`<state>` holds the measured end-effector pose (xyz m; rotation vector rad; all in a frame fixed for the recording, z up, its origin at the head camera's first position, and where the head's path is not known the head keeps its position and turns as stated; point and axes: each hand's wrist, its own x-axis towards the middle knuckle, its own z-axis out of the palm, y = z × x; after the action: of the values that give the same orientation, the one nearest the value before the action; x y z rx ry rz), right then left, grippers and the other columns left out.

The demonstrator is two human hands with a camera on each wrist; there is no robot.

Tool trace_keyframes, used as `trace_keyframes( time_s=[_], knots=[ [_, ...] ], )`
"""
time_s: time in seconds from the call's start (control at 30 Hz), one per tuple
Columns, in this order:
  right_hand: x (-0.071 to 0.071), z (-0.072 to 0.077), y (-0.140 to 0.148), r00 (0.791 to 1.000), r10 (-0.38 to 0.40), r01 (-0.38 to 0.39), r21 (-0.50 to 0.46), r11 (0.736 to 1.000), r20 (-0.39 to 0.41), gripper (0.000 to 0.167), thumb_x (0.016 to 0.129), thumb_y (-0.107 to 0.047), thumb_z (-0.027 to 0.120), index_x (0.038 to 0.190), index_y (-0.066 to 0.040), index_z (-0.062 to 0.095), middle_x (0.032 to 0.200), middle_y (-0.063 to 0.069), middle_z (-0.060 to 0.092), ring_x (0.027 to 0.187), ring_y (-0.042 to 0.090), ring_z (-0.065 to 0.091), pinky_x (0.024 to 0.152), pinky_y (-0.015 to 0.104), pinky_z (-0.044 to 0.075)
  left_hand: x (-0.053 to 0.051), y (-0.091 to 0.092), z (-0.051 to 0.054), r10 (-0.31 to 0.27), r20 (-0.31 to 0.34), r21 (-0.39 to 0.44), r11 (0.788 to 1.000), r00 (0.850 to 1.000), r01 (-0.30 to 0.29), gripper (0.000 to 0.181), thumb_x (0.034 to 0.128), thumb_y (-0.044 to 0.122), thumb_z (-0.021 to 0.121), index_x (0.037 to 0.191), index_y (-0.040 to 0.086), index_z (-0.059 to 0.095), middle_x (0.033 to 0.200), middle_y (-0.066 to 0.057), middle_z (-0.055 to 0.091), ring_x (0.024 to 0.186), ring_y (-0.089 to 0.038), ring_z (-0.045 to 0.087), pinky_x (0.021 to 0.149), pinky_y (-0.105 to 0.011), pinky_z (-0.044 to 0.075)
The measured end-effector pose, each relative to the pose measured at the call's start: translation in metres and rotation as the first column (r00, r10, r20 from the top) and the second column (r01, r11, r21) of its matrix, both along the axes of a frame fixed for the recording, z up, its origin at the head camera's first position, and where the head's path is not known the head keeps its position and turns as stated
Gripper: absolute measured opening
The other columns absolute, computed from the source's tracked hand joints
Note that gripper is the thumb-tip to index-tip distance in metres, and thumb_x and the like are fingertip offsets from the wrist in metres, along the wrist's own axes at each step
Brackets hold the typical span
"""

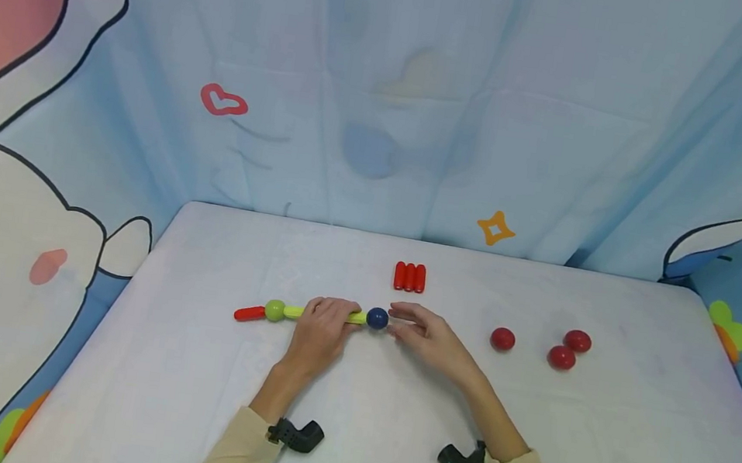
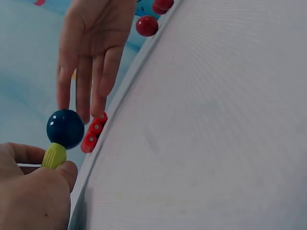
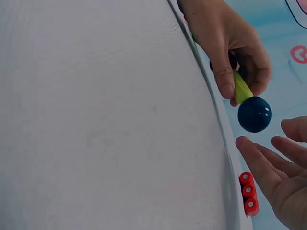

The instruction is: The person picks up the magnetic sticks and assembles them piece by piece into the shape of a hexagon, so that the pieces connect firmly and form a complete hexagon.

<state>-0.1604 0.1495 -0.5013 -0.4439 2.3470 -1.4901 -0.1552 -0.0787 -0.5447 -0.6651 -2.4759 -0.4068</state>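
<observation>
The left hand (image 1: 321, 328) pinches a yellow-green rod (image 1: 293, 313) tipped with a blue ball (image 1: 377, 318), beside which the right hand (image 1: 428, 341) extends loose fingers, three red rods (image 1: 410, 277) beyond both

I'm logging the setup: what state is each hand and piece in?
Left hand: gripping the lime rod
Right hand: fingers extended near the blue ball
Lime rod: held, partly hidden
Blue ball: on the lime rod's end
Green ball: joined to one red rod
Other three red rods: side by side
Three red balls: unattached, two close together
</observation>
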Motion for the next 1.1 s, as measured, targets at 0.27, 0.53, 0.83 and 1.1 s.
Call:
trace_keyframes(
  time_s=[0.27, 0.53, 0.83, 1.1],
  knots=[
    [-0.006, 0.014, 0.020, 0.999, -0.052, 0.052, -0.008, 0.999, -0.010, 0.043, 0.098, -0.021, 0.056, 0.136, -0.002, 0.050, 0.132, 0.019, 0.060, 0.111, 0.032, 0.066, 0.091, 0.031, 0.055, -0.001, -0.001, -0.002, 0.074, -0.004, -0.032, 0.997, 0.997, -0.074, 0.020, 0.0903, 0.020, 0.068, 0.110, 0.019, 0.063, 0.102, 0.004, 0.069, 0.097, -0.015, 0.064, 0.093, -0.036, 0.047],
    [-0.011, 0.032, 0.050, 0.990, -0.126, 0.127, 0.007, 0.992, -0.063, 0.043, 0.100, -0.029, 0.053, 0.138, -0.008, 0.049, 0.132, 0.018, 0.059, 0.112, 0.034, 0.064, 0.091, 0.026, 0.054, 0.000, -0.001, -0.002, 0.090, 0.005, -0.018, 0.996, 0.996, -0.090, 0.027, 0.0855, 0.032, 0.073, 0.107, 0.019, 0.063, 0.099, 0.004, 0.069, 0.093, -0.014, 0.063, 0.090, -0.034, 0.048],
    [-0.015, 0.042, 0.067, 0.977, -0.177, 0.175, -0.024, 0.984, -0.120, 0.043, 0.100, -0.031, 0.052, 0.137, -0.008, 0.049, 0.130, 0.018, 0.060, 0.108, 0.024, 0.068, 0.086, 0.016, 0.053, -0.001, -0.002, 0.001, 0.095, -0.018, -0.020, 0.995, 0.995, -0.095, 0.025, 0.0865, 0.025, 0.073, 0.107, 0.014, 0.064, 0.100, 0.001, 0.071, 0.093, -0.015, 0.066, 0.095, -0.035, 0.049],
    [-0.014, 0.032, 0.057, 0.983, -0.159, 0.161, 0.022, 0.987, -0.092, 0.048, 0.098, -0.034, 0.055, 0.138, -0.008, 0.048, 0.130, 0.017, 0.060, 0.110, 0.035, 0.065, 0.088, 0.023, 0.055, -0.001, -0.002, -0.001, 0.109, -0.042, -0.004, 0.994, 0.993, -0.110, 0.030, 0.0871, 0.019, 0.071, 0.115, 0.013, 0.062, 0.101, -0.001, 0.072, 0.092, -0.017, 0.066, 0.091, -0.036, 0.047]
  ],
)
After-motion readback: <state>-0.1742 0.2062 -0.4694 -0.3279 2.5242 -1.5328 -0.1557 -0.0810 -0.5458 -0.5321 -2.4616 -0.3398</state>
